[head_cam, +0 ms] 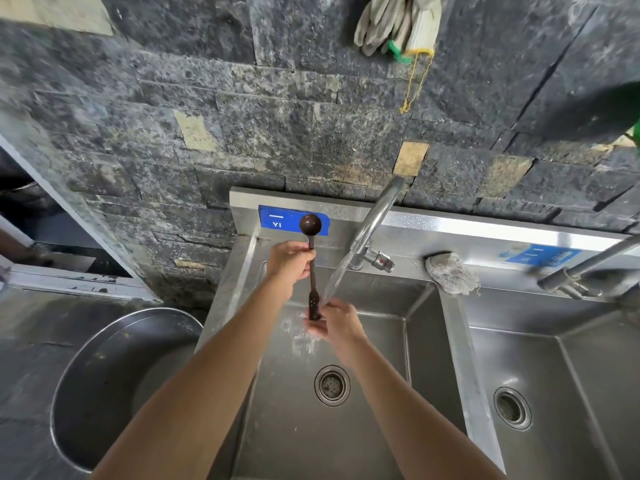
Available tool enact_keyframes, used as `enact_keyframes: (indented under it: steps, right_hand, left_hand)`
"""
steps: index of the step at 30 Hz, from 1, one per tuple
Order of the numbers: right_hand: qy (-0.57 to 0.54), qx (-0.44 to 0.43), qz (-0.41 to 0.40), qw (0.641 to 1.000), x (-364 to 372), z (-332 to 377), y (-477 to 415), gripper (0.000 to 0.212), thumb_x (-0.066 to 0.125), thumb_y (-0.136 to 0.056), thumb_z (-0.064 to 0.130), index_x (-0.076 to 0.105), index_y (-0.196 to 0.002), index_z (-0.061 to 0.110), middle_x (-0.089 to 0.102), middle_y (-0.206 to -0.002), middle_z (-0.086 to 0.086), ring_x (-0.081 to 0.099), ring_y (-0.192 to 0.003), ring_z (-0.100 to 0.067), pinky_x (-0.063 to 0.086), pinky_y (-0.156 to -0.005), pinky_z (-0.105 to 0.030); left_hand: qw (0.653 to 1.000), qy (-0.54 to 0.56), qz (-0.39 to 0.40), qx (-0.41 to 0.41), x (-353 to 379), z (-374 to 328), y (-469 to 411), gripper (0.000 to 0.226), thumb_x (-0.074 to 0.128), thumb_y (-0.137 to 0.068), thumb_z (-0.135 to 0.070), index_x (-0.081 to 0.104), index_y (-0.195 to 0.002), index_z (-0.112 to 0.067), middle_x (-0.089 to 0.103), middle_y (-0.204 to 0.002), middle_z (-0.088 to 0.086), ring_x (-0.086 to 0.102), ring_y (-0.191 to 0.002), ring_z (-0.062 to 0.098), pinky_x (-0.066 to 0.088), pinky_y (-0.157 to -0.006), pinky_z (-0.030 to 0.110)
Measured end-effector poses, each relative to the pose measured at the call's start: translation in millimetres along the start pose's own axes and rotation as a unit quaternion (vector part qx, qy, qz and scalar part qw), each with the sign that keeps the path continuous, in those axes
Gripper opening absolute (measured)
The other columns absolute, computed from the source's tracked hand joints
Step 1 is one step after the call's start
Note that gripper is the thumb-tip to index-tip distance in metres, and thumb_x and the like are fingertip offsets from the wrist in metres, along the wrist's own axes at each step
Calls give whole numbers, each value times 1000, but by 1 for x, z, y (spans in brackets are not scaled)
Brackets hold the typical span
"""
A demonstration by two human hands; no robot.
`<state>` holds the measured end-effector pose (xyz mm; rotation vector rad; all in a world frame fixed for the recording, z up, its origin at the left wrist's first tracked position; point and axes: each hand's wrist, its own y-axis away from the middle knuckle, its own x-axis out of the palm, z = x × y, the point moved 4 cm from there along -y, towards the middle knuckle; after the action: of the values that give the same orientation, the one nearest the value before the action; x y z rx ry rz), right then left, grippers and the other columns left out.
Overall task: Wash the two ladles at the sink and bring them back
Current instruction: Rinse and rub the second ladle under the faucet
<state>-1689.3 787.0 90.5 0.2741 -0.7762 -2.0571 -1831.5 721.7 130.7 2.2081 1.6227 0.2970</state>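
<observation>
Clearly the washing step: over the left sink basin (388, 306), the left hand (289, 261) grips the dark ladle (310, 225) below its far-pointing bowl, while the right hand (334, 323) rubs the handle's near end under the tap's stream (334, 282). Next, probably, rinse the bowl (second ladle unseen).

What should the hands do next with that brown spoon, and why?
Probably tip the ladle so its bowl goes under the water. The stream only hits the handle end by the right hand, while the left hand holds the bowl up high, away from it.
</observation>
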Motion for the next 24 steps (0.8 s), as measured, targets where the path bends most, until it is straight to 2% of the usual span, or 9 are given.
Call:
enact_keyframes:
  steps: [2, 4, 9, 11, 13, 16, 21, 24]
  right_hand:
    - [0, -1, 6, 1000, -2, -3, 3, 21, 45, -105, 2, 66, -103, 1, 72, -102, -28, 73, -80, -31, 63, -75, -37]
    - [-10, 5, 16, 1000, -4, -11, 9, 22, 46, -105, 4, 67, -107, 1, 72, -107, -30, 71, -79, -30, 63, -69, -34]
    - [11, 10, 34, 999, -16, -38, 27, 23, 47, -102, 5, 67, -111, -1, 73, -104, -30, 70, -72, -26, 59, -66, -34]
    - [12, 20, 37, 999, -19, -48, 34, 23, 47, -102, 4, 68, -111, -1, 75, -97, -26, 70, -70, -24, 58, -63, -32]
    - [3, 34, 43, 999, -22, -58, 42, 22, 48, -101, 3, 68, -110, -1, 74, -93, -22, 70, -71, -24, 58, -60, -31]
    - [-40, 60, 59, 996, -25, -75, 53, 23, 48, -101, 5, 66, -115, -1, 74, -92, -20, 70, -74, -27, 58, -64, -33]
    - [-101, 102, 76, 987, -30, -100, 68, 27, 46, -103, 8, 66, -122, 4, 78, -96, -18, 72, -84, -29, 57, -77, -37]
    - [-115, 120, 78, 983, -33, -108, 72, 26, 46, -103, 4, 68, -117, 3, 78, -93, -19, 72, -78, -28, 57, -72, -36]
  left_hand:
    - [1000, 2, 5, -7, 2, 5, 4, 19, 71, -86, -2, 71, -101, -14, 71, -78, 4, 65, -67, 13, 53, -48, 14]
    - [1000, 3, 12, -18, 3, 17, 9, 18, 71, -86, -3, 71, -100, -14, 71, -78, 6, 63, -65, 14, 54, -49, 15]
    - [999, -10, 10, -40, 0, 53, 24, 15, 71, -85, -2, 73, -94, -15, 72, -70, 3, 65, -61, 13, 55, -50, 18]
    - [999, -9, 9, -51, -3, 67, 31, 16, 72, -84, -1, 73, -88, -17, 73, -64, 1, 65, -53, 8, 55, -49, 18]
    - [998, -19, 10, -62, -6, 80, 39, 15, 74, -83, -3, 73, -86, -18, 75, -66, 1, 68, -57, 9, 56, -52, 19]
    - [996, -26, 11, -86, -9, 100, 50, 13, 78, -81, -7, 73, -90, -16, 77, -80, 4, 72, -70, 15, 55, -56, 20]
    - [993, 3, 11, -114, -12, 125, 64, 17, 73, -82, 0, 74, -96, -9, 72, -75, 10, 60, -57, 17, 45, -43, 20]
    - [993, 1, 7, -115, -16, 133, 73, 15, 72, -84, -1, 74, -96, -8, 71, -72, 9, 60, -54, 16, 43, -41, 20]
